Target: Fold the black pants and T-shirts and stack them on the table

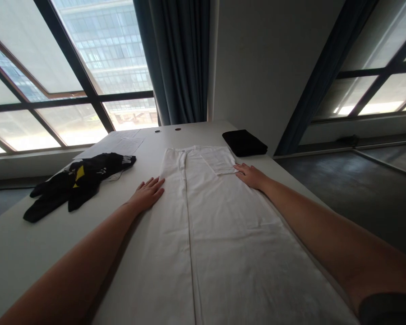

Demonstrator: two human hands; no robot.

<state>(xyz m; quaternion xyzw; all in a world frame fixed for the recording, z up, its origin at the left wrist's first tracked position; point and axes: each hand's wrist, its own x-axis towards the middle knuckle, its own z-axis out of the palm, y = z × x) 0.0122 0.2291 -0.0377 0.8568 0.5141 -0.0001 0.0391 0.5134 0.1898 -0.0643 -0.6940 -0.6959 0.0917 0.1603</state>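
One white table (pixel 149 141) stands near blue curtains (pixel 181 63).

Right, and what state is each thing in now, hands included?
White garment: laid out lengthwise, lightly wrinkled
Black folded cloth: folded into a flat pad
Black garment with yellow patch: bunched, unfolded
Papers: lying flat
Left hand: open, palm down at the white garment's left edge
Right hand: fingers on its right edge
Curtain: hanging in folds

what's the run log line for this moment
left hand: flat at left edge of white garment | right hand: on its right edge | garment: spread on table | black cloth: folded, beyond right hand
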